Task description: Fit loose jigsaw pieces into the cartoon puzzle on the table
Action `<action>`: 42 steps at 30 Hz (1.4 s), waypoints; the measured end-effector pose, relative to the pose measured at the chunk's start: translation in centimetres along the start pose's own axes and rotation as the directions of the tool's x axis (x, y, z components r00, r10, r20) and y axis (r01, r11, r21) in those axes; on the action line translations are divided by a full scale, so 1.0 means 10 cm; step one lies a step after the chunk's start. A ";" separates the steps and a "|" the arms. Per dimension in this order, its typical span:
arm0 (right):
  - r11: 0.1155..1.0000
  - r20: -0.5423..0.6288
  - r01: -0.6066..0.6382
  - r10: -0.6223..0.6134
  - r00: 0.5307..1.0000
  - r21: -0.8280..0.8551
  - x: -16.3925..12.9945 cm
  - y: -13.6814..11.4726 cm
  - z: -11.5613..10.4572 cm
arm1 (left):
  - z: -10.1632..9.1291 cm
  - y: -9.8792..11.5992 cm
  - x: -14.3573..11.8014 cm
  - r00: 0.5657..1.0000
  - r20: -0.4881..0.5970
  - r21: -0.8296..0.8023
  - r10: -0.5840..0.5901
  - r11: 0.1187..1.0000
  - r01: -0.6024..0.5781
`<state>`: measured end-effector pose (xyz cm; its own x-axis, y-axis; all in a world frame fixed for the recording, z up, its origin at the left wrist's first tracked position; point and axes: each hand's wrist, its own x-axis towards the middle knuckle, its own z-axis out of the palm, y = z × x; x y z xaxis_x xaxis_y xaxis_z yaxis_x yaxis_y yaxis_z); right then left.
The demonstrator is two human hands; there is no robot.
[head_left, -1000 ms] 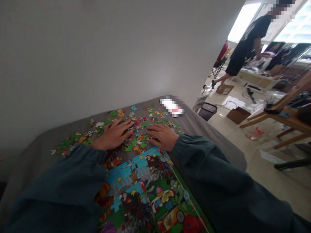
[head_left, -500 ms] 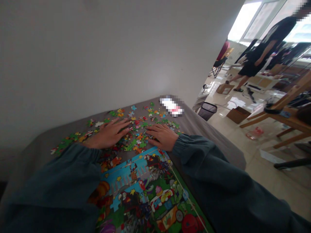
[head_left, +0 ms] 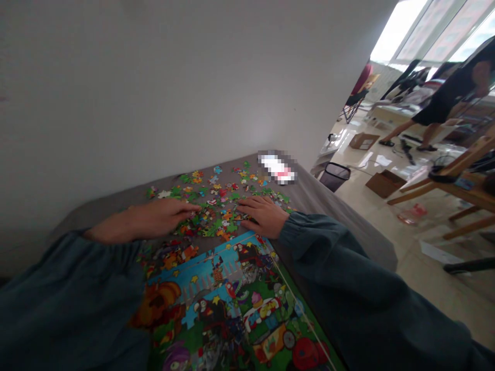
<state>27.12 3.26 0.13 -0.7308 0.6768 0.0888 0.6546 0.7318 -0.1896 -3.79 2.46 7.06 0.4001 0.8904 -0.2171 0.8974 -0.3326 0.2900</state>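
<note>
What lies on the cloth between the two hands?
In the head view, loose puzzle pieces fill the gap between the left hand and the right hand, scattered on the grey cloth just beyond the assembled puzzle.

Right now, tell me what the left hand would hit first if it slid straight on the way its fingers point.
The left hand points right; it would likely meet the loose puzzle pieces first, then the right hand.

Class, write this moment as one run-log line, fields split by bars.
left hand: flat on loose puzzle pieces | right hand: flat on pieces | assembled puzzle: nearer, partly done | surface: grey cloth
</note>
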 end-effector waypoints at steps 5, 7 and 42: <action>1.000 0.006 -0.002 0.002 1.000 -0.008 -0.01 0.00 -0.01 | 0.22 0.01 0.09 0.990 0.138 0.081 0.015 0.996 -0.026; 1.000 0.008 -0.007 0.007 1.000 -0.011 -0.01 -0.01 -0.01 | 0.28 -0.03 0.12 0.994 0.107 0.130 0.001 0.991 -0.015; 0.998 0.027 0.059 -0.059 0.998 -0.020 -0.05 -0.09 -0.01 | 0.15 -0.37 0.23 0.994 -0.065 0.086 0.083 0.993 -0.077</action>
<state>26.88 2.24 0.38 -0.7731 0.6300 0.0732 0.6138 0.7723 -0.1639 -5.88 5.27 4.07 0.4599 0.8782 -0.1312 0.8765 -0.4254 0.2251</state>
